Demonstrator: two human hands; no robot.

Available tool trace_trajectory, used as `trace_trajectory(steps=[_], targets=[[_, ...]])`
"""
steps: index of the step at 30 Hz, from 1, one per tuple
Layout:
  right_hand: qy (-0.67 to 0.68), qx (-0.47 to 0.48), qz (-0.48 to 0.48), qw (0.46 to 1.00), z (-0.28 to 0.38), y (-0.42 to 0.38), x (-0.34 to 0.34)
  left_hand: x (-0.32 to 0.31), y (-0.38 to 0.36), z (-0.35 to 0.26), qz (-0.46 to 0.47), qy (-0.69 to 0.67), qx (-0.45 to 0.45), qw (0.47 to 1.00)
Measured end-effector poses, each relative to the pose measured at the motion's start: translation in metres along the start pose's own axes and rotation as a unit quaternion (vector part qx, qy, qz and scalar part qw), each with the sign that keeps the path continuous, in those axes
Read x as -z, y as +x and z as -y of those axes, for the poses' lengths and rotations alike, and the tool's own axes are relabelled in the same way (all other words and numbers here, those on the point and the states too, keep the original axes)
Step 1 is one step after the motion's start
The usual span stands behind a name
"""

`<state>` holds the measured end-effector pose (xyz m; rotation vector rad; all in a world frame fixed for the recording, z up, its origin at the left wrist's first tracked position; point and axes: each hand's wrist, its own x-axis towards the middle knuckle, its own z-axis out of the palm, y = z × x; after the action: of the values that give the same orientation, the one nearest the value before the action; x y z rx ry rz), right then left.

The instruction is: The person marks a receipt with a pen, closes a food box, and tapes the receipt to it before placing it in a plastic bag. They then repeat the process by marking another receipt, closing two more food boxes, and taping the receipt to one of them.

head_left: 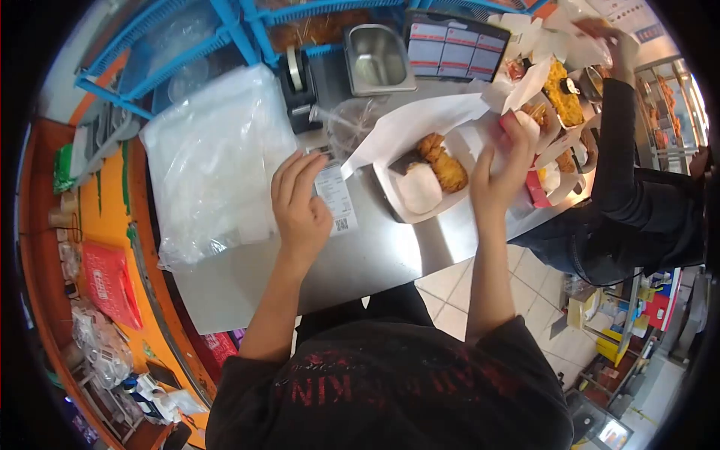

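A white takeaway box (394, 204) stands with its lid raised on the metal counter between my hands. It holds golden fried chicken (448, 169) and a round white wrapped bundle (420, 189). My left hand (301, 206) is open to the left of the box, fingers bent, beside a printed receipt (339, 196) on the counter. At the box's right side, my right hand (504, 171) has its thumb apart from its fingers. Its fingertips overlap a red and white item (526, 126) in this view.
A stack of clear plastic bags (217, 165) covers the counter's left part. A tape dispenser (298, 94), a steel container (377, 60) and a tablet (454, 46) line the back. More filled food boxes (564, 94) stand right, where another person's dark sleeve (616, 150) reaches over.
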<state>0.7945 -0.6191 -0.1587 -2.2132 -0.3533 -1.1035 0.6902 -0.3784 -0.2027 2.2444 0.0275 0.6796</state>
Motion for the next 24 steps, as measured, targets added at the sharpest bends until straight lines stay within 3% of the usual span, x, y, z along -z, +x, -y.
trace_trajectory(steps=[2,3,4,5,6,8,12,14,17,21,24], targets=[[-0.092,0.137,-0.020,0.986,-0.034,0.041,-0.022,-0.011,0.044,-0.029,-0.044,0.053,-0.134,0.989],[-0.089,0.135,-0.030,0.986,-0.051,0.048,-0.031,-0.021,0.059,-0.042,-0.047,0.057,-0.143,0.987],[0.008,0.083,0.144,0.986,-0.070,0.049,-0.043,-0.034,0.072,-0.054,-0.010,0.027,-0.109,0.994],[0.104,0.028,0.316,0.943,-0.081,0.051,-0.047,-0.042,0.082,-0.062,0.030,-0.002,-0.072,0.997],[0.108,0.025,0.314,0.943,-0.082,0.052,-0.039,-0.048,0.087,-0.061,0.032,0.002,-0.073,0.997],[0.090,-0.064,0.434,0.894,-0.077,0.048,-0.020,-0.062,0.089,-0.048,0.137,-0.039,0.000,0.990],[0.196,-0.052,0.362,0.910,-0.077,0.030,0.008,-0.067,0.084,-0.047,0.130,-0.098,-0.081,0.983],[0.247,-0.020,0.304,0.920,-0.079,0.021,0.009,-0.061,0.083,-0.051,0.138,-0.093,-0.068,0.984],[0.285,-0.043,0.248,0.925,-0.075,0.018,0.008,-0.059,0.077,-0.045,0.125,-0.096,-0.086,0.984],[0.339,0.023,0.292,0.894,-0.099,0.007,0.004,-0.066,0.068,-0.037,0.080,-0.118,-0.139,0.980],[0.319,0.024,0.335,0.886,-0.102,0.010,0.007,-0.055,0.070,-0.047,0.111,-0.109,-0.128,0.980]])
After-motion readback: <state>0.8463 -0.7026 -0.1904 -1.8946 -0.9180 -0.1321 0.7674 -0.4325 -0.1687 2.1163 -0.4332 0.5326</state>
